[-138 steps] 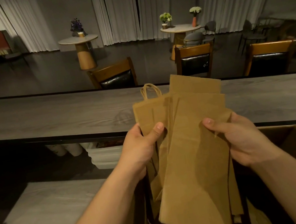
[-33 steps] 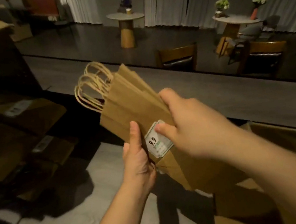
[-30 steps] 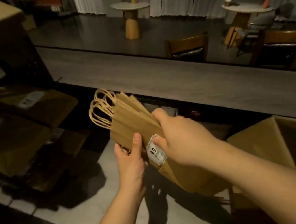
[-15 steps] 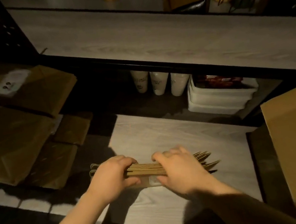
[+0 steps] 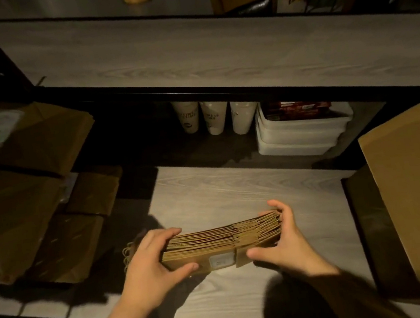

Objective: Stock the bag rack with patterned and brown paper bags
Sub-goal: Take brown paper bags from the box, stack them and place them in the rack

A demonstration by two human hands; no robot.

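Gripping a stack of flat brown paper bags point(image 5: 222, 241) on edge between them, the left hand point(image 5: 151, 268) and right hand point(image 5: 283, 240) pinch its ends; beyond the right hand, stacked white plastic bins point(image 5: 303, 131) hold red packets point(image 5: 297, 110)

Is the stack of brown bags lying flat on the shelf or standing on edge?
On edge. The brown bags show layered folded edges upward, standing on the lower shelf, gripped at each end by left hand and right hand.

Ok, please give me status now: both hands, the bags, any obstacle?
Left hand and right hand grip the ends of the brown paper bag stack. Stack stands on edge on the low wooden shelf. Nothing blocking it.
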